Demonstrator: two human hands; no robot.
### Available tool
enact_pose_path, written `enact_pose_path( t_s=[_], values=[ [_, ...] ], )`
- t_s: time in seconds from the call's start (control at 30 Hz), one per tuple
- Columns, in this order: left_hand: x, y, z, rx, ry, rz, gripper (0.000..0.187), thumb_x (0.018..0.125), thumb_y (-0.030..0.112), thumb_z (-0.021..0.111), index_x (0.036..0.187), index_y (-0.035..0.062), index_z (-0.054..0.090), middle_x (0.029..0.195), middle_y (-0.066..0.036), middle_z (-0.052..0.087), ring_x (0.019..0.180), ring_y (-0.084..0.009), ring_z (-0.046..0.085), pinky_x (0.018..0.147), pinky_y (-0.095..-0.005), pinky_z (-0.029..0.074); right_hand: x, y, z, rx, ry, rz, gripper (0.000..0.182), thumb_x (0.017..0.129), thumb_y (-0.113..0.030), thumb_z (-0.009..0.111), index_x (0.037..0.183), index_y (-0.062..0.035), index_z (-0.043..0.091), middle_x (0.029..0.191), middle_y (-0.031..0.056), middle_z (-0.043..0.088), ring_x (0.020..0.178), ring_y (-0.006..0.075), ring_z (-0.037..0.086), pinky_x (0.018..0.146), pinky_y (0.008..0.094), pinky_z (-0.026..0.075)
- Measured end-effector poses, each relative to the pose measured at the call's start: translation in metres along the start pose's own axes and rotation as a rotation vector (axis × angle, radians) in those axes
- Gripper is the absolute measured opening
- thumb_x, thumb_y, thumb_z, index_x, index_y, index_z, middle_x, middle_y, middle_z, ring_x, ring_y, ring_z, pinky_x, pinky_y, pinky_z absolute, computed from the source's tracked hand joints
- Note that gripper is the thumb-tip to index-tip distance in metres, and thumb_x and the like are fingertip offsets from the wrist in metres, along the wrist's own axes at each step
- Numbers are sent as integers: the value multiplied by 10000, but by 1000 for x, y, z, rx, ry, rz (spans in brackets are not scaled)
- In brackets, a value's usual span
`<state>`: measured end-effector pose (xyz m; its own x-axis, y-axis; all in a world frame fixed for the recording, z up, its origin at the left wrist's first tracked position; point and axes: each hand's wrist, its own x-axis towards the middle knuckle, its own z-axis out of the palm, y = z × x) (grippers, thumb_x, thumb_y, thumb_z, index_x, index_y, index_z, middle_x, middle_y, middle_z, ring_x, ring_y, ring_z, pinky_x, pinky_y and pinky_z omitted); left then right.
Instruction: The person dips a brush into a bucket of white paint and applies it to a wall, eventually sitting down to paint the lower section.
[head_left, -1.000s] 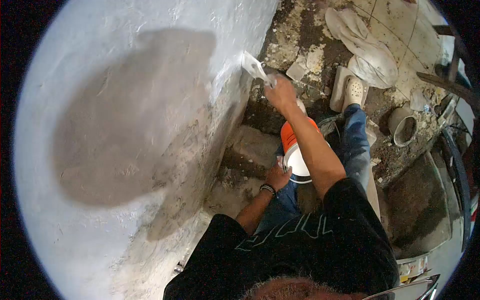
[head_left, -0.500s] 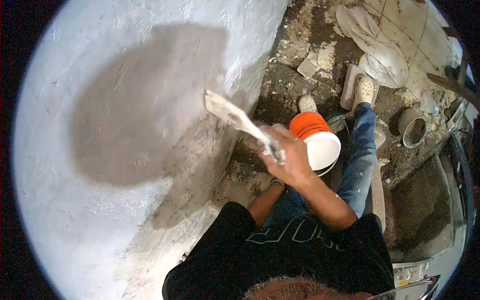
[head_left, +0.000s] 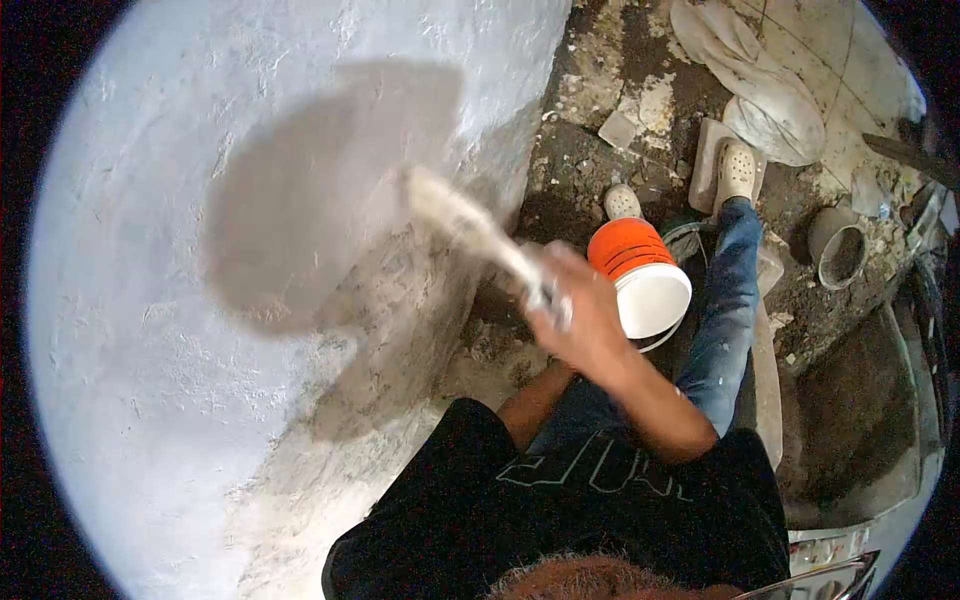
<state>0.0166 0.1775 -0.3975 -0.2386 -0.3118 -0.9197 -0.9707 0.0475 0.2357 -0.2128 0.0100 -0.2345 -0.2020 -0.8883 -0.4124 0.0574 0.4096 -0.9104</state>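
A paint-smeared brush is gripped in my right hand, its broad end pointing left and blurred as it overlaps the wall. The wall is whitish, with bare grey-brown patches low down and a large shadow across it. Just right of my right hand hangs an orange bucket, tilted, with a white open end facing me. My left forearm passes beneath my right arm toward the bucket. The left hand itself is hidden behind my right hand, so I cannot tell what its fingers hold.
Dirt and rubble cover the floor along the wall. A whitish sack lies near my right shoe. Right of my leg are a small round pot and a large dark trough. A dark bar juts in at far right.
The brush stays against the wall area in my right hand, now more blurred. My view has shifted slightly, and the shadow on the wall has become smaller.
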Motion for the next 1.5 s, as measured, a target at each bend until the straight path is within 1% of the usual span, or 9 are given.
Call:
enact_pose_path(
  t_s=[0.17, 0.27, 0.47, 0.6, 0.87, 0.97, 1.1, 1.3, 1.5],
  values=[
    [5, -8, 12, 60, 25, -12, 579, 859, 431, 555, 1269, 24, 514, 1148, -229, 618, 1027, -432, 574, 914, -528, 431, 52, 77, 35, -165, 106, 136, 302, 830, -153, 600, 1113, -50, 623, 959, 192, 619, 897, 398, 609, 793, 456, 491],
    [4, -49, 47, -50, 363, 367, 602, 874, 479, 544, 1301, 56, 510, 1352, -209, 504, 1240, -392, 452, 1047, -490, 337, 45, 60, 54, -124, 66, 71, 345, 787, -160, 633, 1121, -73, 624, 975, 176, 613, 891, 395, 616, 779, 455, 509],
    [5, 36, -42, 207, -354, -16, 710, 851, 508, 553, 1346, 8, 455, 1161, -245, 610, 1044, -394, 587, 903, -495, 459, 21, 85, 31, -116, 32, 63, 354, 779, -89, 609, 1133, -86, 608, 958, 157, 614, 848, 371, 633, 770, 450, 518],
    [-1, 25, -27, 35, -83, 25, 717, 835, 505, 559, 1317, -19, 472, 1052, -266, 645, 937, -391, 638, 812, -490, 510, 96, 150, 45, -217, 69, 345, 300, 850, -208, 597, 1118, -76, 624, 1045, 201, 635, 959, 391, 612, 823, 477, 492],
    [-3, -24, 23, 189, 270, 449, 776, 849, 496, 563, 1397, -29, 403, 1035, -254, 654, 911, -384, 646, 807, -487, 517, 50, 129, 45, -126, 9, 142, 317, 806, -154, 614, 1111, -66, 629, 1039, 172, 640, 952, 373, 626, 846, 450, 502],
    [6, 28, -27, 153, -319, -176, 774, 860, 501, 557, 1426, 6, 372, 1138, -224, 630, 999, -369, 625, 870, -488, 495, 87, 156, 45, -223, 76, 419, 313, 780, -139, 619, 1081, -54, 636, 1053, 174, 636, 948, 376, 627, 841, 447, 506],
    [3, 28, -25, 241, -368, -93, 797, 869, 544, 521, 1454, 44, 318, 1268, -224, 561, 1122, -388, 560, 964, -524, 432, 105, 130, 56, -119, -6, 254, 342, 779, -147, 629, 1107, -48, 627, 1089, 185, 636, 953, 387, 625, 840, 455, 504],
    [-4, -1, 34, -10, 213, -85, 784, 809, 533, 579, 1390, 39, 400, 1161, -272, 600, 1045, -452, 585, 913, -552, 451, 15, 24, 41, -30, -63, -58, 365, 798, -132, 656, 1153, -59, 614, 1003, 158, 645, 883, 366, 651, 780, 446, 535],
    [-6, -19, 21, -344, 43, -89, 725, 801, 538, 597, 1276, 3, 479, 1124, -267, 614, 990, -388, 631, 843, -493, 500, 10, -14, 11, 209, -63, -291, 364, 784, -118, 675, 1131, -51, 587, 889, 119, 584, 671, 288, 635, 534, 406, 524]
  ],
)
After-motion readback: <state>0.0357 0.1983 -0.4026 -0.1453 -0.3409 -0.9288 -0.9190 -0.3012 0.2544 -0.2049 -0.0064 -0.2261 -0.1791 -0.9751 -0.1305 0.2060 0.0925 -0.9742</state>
